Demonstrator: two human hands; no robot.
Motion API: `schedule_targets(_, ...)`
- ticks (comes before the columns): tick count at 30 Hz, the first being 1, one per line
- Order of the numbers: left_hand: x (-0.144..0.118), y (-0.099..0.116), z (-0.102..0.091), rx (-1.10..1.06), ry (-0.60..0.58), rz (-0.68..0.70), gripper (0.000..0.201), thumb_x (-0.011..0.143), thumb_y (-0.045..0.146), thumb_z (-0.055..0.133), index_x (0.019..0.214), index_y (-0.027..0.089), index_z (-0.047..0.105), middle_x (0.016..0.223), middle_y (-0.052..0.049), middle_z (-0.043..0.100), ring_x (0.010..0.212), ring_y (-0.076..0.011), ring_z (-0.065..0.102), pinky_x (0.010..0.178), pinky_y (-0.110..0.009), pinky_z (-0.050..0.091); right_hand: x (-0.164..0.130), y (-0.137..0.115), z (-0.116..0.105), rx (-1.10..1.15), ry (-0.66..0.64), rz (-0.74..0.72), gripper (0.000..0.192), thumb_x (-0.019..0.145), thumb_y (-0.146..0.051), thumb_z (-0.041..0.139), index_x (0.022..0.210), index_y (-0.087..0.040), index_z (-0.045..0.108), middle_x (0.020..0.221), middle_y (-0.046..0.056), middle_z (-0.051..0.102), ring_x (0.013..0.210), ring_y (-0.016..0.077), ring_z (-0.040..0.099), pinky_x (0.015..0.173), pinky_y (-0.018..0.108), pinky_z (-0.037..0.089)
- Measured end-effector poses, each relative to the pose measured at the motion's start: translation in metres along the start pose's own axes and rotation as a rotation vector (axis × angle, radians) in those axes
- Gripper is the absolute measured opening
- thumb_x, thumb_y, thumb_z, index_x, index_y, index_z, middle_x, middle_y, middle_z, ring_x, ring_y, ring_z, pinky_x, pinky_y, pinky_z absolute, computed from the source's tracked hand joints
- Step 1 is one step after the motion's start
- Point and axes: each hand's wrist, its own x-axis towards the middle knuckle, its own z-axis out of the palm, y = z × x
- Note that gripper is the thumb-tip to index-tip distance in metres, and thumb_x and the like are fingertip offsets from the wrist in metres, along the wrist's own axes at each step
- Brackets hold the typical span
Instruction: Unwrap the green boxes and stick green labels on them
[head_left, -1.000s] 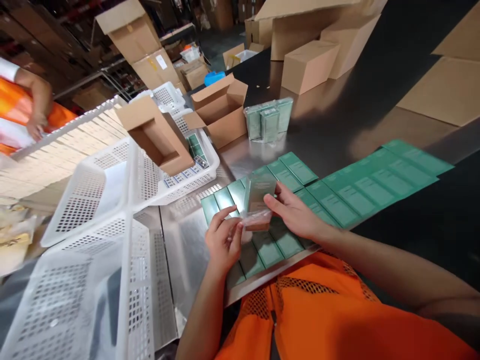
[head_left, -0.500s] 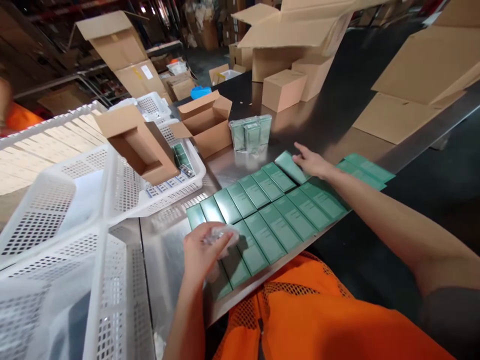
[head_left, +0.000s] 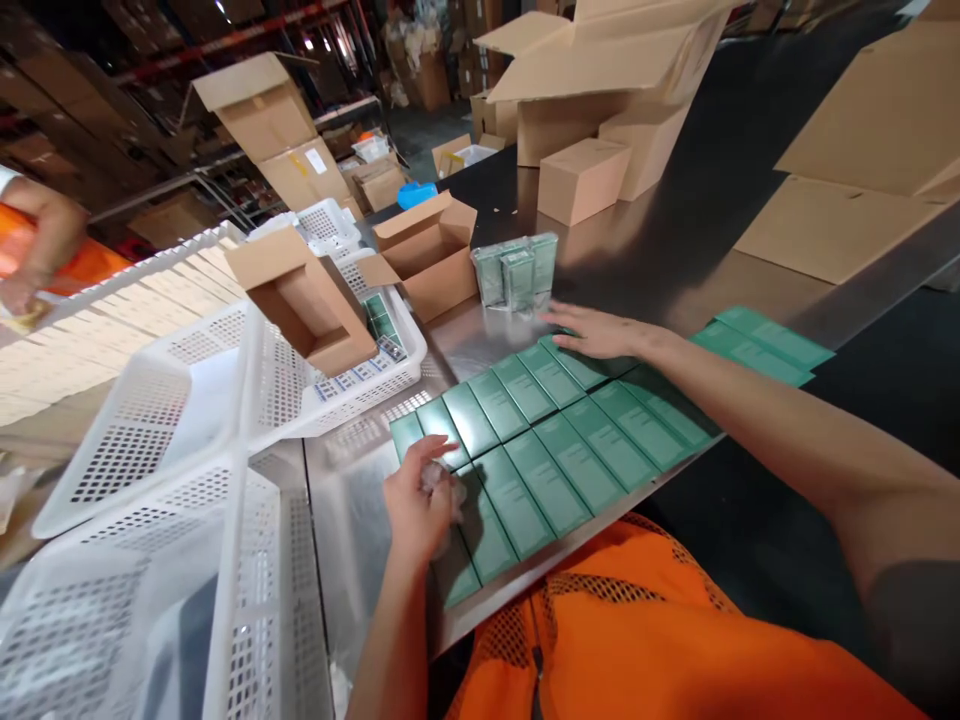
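Observation:
Two rows of flat green boxes (head_left: 547,430) lie side by side on the steel table (head_left: 352,520) in front of me. My left hand (head_left: 418,505) is closed around a crumpled piece of clear plastic wrap (head_left: 442,485) at the near left end of the rows. My right hand (head_left: 596,332) lies flat, fingers spread, on the far right box of the back row. A shrink-wrapped pack of green boxes (head_left: 516,268) stands just beyond that hand.
White perforated crates (head_left: 187,420) fill the left side; one holds an open brown carton (head_left: 304,300) and a few green boxes. Another open carton (head_left: 427,255) and larger cartons (head_left: 592,120) stand behind. More green boxes (head_left: 761,345) lie at right. Another person's arm (head_left: 37,240) is far left.
My right hand carried the unwrapped green box to the far end of the back row and now presses it flat. My left hand balled up the plastic wrap.

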Motion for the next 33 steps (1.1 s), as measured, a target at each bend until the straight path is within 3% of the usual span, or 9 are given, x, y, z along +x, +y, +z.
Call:
schedule_targets(3,-0.002,0.000,-0.003,0.021,-0.005,0.030,0.038,0.065,0.009,0.049,0.089,0.022,0.076,0.055,0.005,0.065,0.046,-0.0118,0.058,0.051,-0.022,0.047,0.011,-0.003,-0.004,-0.005,-0.100,-0.131,0.041,0.097,-0.040,0.053,0.129,-0.021,0.071,0.129,0.011,0.070,0.118,0.0315,0.067,0.104,0.047,0.053)
schedule_targets(6,-0.002,0.003,-0.004,0.068,0.066,-0.032,0.035,0.071,0.016,0.055,0.096,0.020,0.079,0.050,0.007,0.053,0.040,-0.0095,0.044,0.046,-0.021,0.038,0.022,-0.009,-0.016,-0.031,-0.040,-0.127,0.036,0.094,-0.045,0.058,0.115,-0.022,0.076,0.119,0.009,0.074,0.110,0.0310,0.069,0.097,0.043,0.056)
schedule_targets(11,0.002,0.009,-0.001,0.102,0.113,-0.034,0.032,0.084,0.041,0.066,0.101,0.017,0.080,0.048,0.007,0.045,0.042,-0.0102,0.042,0.048,-0.023,0.037,0.056,-0.031,-0.044,-0.091,0.371,-0.059,0.064,0.099,-0.032,0.049,0.157,-0.008,0.035,0.165,0.021,0.027,0.151,0.0382,0.027,0.120,0.058,0.029)
schedule_targets(14,0.005,0.010,0.000,0.149,0.123,-0.020,0.031,0.088,0.043,0.063,0.093,0.018,0.080,0.050,0.003,0.054,0.043,-0.0119,0.048,0.049,-0.024,0.039,0.078,-0.043,-0.054,-0.106,0.433,-0.065,0.056,0.090,-0.015,0.057,0.145,-0.007,0.049,0.166,0.020,0.025,0.155,0.0370,0.015,0.124,0.062,0.014)
schedule_targets(20,0.007,0.009,0.000,0.121,0.150,0.004,0.027,0.088,0.038,0.062,0.080,0.019,0.078,0.052,0.001,0.060,0.043,-0.0122,0.050,0.049,-0.024,0.040,0.065,-0.055,-0.052,-0.048,0.448,-0.031,0.037,0.083,-0.014,0.067,0.119,-0.014,0.064,0.117,0.018,0.070,0.108,0.0355,0.066,0.096,0.050,0.052)
schedule_targets(23,0.006,0.009,0.001,-0.003,0.134,-0.161,0.027,0.087,0.042,0.065,0.086,0.019,0.080,0.054,0.001,0.063,0.045,-0.0115,0.050,0.049,-0.024,0.039,0.028,-0.073,-0.036,0.064,0.570,-0.039,0.054,0.090,-0.031,0.064,0.141,-0.016,0.054,0.120,0.017,0.065,0.097,0.0324,0.066,0.087,0.049,0.055)
schedule_targets(26,0.007,0.011,0.002,-0.259,0.106,-0.332,0.039,0.083,0.050,0.072,0.108,0.021,0.077,0.077,-0.004,0.075,0.066,-0.0159,0.066,0.061,-0.026,0.049,-0.015,-0.113,-0.003,0.526,0.691,-0.112,0.060,0.091,-0.048,0.064,0.145,-0.023,0.052,0.120,0.012,0.063,0.094,0.0287,0.064,0.082,0.045,0.057)
schedule_targets(29,0.009,0.011,0.002,-0.584,0.162,-0.376,0.061,0.071,0.063,0.079,0.117,0.023,0.073,0.107,-0.010,0.078,0.100,-0.0240,0.072,0.081,-0.034,0.057,-0.057,-0.159,0.041,0.915,0.562,-0.155,0.050,0.091,-0.054,0.067,0.136,-0.033,0.059,0.117,0.007,0.064,0.095,0.0261,0.064,0.077,0.041,0.059)
schedule_targets(33,0.011,0.010,0.006,-0.838,0.261,-0.474,0.062,0.060,0.062,0.088,0.103,0.021,0.075,0.100,-0.007,0.078,0.093,-0.0236,0.073,0.086,-0.036,0.057,-0.089,-0.199,0.085,0.936,0.410,-0.163,0.069,0.083,-0.053,0.078,0.146,-0.039,0.051,0.095,0.004,0.060,0.073,0.0219,0.062,0.059,0.037,0.058)
